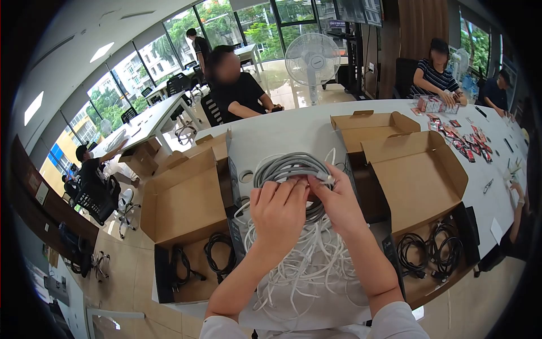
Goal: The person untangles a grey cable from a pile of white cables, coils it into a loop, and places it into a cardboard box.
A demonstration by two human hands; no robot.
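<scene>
Both hands are wrapped round a coiled grey cable [293, 164] above the middle of the table. My left hand [279, 209] is closed over the near left side of the coil, its fingers bent inward. My right hand [336, 203] grips the coil's right side, thumb and fingers pressed together near a pale connector end [328, 179]. The fingertips meet at the centre and partly hide the strands there. Under my wrists lies a loose tangle of white cables [307, 260], spread towards the near edge of the table.
An open cardboard box [186, 209] at left holds black cables [219, 253]; another open box [418, 175] at right holds coiled black cables [445, 248]. More open boxes stand behind both. Red packets [468, 141] lie at far right. Several people sit around the tables. A white fan [312, 62] stands beyond.
</scene>
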